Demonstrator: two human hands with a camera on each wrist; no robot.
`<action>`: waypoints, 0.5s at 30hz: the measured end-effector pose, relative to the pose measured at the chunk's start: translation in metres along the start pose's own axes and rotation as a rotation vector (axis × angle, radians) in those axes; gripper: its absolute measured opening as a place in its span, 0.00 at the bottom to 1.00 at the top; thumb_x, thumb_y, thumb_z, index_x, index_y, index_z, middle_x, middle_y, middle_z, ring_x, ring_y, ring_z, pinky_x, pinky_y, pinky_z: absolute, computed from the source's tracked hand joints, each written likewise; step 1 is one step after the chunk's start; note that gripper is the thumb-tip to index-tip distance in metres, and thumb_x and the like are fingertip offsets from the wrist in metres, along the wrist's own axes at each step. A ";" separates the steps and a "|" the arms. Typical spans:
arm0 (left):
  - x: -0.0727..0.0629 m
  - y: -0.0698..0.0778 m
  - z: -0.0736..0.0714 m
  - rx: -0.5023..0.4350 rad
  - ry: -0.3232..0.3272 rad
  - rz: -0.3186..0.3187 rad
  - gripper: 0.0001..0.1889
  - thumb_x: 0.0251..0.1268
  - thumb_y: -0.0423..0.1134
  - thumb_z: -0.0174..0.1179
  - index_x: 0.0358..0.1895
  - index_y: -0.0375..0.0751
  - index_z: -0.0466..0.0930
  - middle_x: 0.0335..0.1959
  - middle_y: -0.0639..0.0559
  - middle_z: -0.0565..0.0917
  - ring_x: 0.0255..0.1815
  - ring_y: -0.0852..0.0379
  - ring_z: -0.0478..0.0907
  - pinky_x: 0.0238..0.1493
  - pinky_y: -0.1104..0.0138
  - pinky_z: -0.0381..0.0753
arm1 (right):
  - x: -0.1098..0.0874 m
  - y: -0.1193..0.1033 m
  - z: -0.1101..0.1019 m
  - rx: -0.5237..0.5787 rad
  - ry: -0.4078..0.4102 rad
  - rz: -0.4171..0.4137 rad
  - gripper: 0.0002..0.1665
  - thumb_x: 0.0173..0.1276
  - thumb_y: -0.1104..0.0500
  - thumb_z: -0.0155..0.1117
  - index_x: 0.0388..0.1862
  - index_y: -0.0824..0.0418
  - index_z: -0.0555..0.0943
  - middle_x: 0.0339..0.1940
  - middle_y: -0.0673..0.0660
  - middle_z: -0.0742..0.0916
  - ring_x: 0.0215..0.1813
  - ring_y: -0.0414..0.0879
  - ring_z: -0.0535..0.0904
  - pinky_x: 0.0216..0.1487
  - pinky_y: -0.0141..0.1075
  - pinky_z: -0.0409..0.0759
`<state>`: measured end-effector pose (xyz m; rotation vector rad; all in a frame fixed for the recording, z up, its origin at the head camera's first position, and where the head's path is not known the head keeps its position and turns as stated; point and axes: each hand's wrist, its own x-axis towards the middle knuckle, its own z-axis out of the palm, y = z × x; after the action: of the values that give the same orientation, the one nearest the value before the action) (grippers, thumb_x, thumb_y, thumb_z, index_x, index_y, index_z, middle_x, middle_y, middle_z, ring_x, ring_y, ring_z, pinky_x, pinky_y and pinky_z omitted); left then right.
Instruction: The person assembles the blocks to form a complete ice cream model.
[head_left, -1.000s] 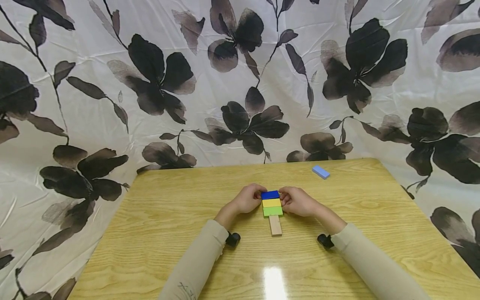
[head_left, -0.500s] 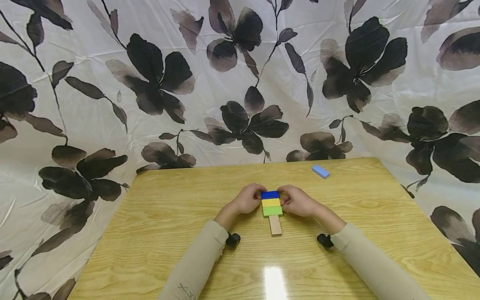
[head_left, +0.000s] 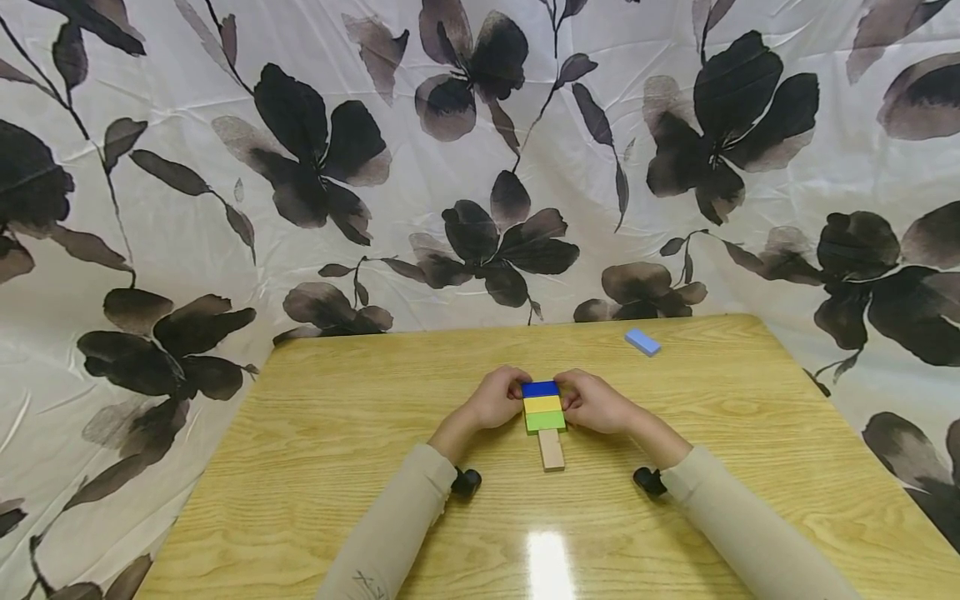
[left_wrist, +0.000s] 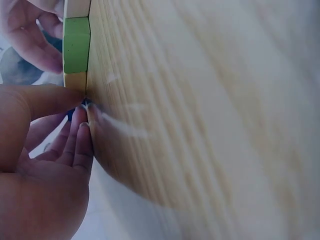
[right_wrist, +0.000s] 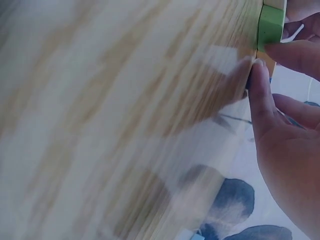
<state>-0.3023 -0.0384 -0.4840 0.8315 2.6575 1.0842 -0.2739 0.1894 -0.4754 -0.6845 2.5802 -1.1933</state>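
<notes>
A dark blue block (head_left: 540,389), a yellow block (head_left: 542,404) and a green block (head_left: 546,421) lie side by side, forming one stack-like patch on the table. Below the green one, a plain wooden block (head_left: 551,450) points lengthwise toward the person. My left hand (head_left: 498,398) holds the blue block's left end, its fingers curled. At the opposite end my right hand (head_left: 596,402) grips with curled fingers, its thumb (right_wrist: 295,56) beside the green and yellow blocks. In the left wrist view, the thumb and fingertips come together at the blue block, which they mostly hide.
A light blue block (head_left: 642,342) lies apart near the back edge of the wood-grain table (head_left: 337,467). Behind the table hangs a white cloth with dark flowers (head_left: 480,150). Black wrist cameras sit under both cuffs.
The blue block has straightened slightly, now lying level against the yellow one. Both hands stay at its ends, almost still.
</notes>
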 end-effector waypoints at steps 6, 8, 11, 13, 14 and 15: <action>0.000 0.001 0.001 0.000 0.016 0.000 0.18 0.64 0.22 0.61 0.58 0.27 0.79 0.42 0.42 0.77 0.37 0.55 0.72 0.42 0.65 0.74 | 0.000 0.000 0.000 -0.012 -0.001 0.009 0.35 0.65 0.75 0.63 0.71 0.80 0.66 0.59 0.69 0.77 0.44 0.48 0.79 0.41 0.34 0.79; 0.000 0.000 0.001 0.001 0.019 0.000 0.18 0.63 0.21 0.60 0.57 0.27 0.79 0.41 0.42 0.77 0.37 0.55 0.72 0.42 0.66 0.74 | -0.001 -0.001 -0.001 -0.010 -0.002 0.017 0.35 0.66 0.74 0.63 0.71 0.79 0.66 0.60 0.69 0.77 0.44 0.48 0.79 0.41 0.34 0.79; 0.000 0.001 0.001 0.000 0.023 0.003 0.19 0.62 0.21 0.60 0.57 0.27 0.80 0.40 0.42 0.77 0.36 0.55 0.72 0.41 0.66 0.74 | -0.001 0.000 -0.001 -0.004 -0.002 0.023 0.35 0.66 0.73 0.63 0.71 0.79 0.66 0.60 0.69 0.77 0.45 0.49 0.79 0.42 0.34 0.79; 0.000 0.002 0.001 0.001 0.024 0.002 0.19 0.61 0.20 0.60 0.57 0.27 0.80 0.39 0.42 0.77 0.36 0.55 0.72 0.41 0.66 0.74 | -0.002 0.000 -0.001 -0.003 -0.003 0.028 0.35 0.66 0.73 0.63 0.71 0.79 0.66 0.59 0.69 0.77 0.45 0.49 0.79 0.43 0.34 0.80; 0.000 0.002 0.002 0.000 0.026 0.000 0.19 0.61 0.20 0.60 0.56 0.26 0.80 0.40 0.41 0.77 0.36 0.55 0.72 0.41 0.65 0.74 | -0.002 0.000 -0.001 -0.004 -0.004 0.030 0.35 0.67 0.73 0.64 0.72 0.79 0.66 0.59 0.68 0.77 0.46 0.49 0.80 0.43 0.34 0.80; 0.000 0.003 0.002 -0.001 0.025 -0.004 0.19 0.61 0.20 0.60 0.56 0.26 0.80 0.40 0.41 0.77 0.36 0.55 0.72 0.41 0.65 0.74 | -0.002 0.001 -0.001 -0.003 -0.006 0.029 0.35 0.67 0.73 0.64 0.72 0.79 0.65 0.58 0.68 0.77 0.46 0.50 0.80 0.43 0.34 0.80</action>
<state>-0.3006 -0.0358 -0.4832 0.8175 2.6777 1.1027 -0.2725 0.1912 -0.4754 -0.6485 2.5787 -1.1767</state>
